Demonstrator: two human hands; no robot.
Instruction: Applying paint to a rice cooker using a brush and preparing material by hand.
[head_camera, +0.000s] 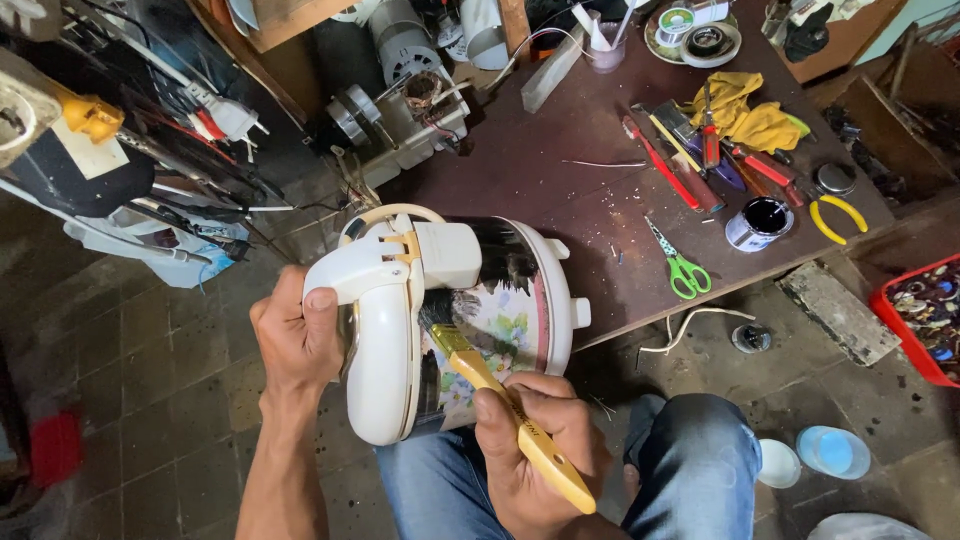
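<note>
Head view — rice cooker (520, 300) between both hands — brush (500, 390) touching

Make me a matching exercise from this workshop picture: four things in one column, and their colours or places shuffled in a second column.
Things:
1. brush
2. scissors
3. rice cooker
4. small tin

Descriptions:
A. green handles, lying on the table
B. open, dark liquid inside, on the table
C. yellow handle, held in the right hand
D. white with a flower pattern, steadied by the left hand

Pairs: 1-C, 2-A, 3-D, 4-B
</note>
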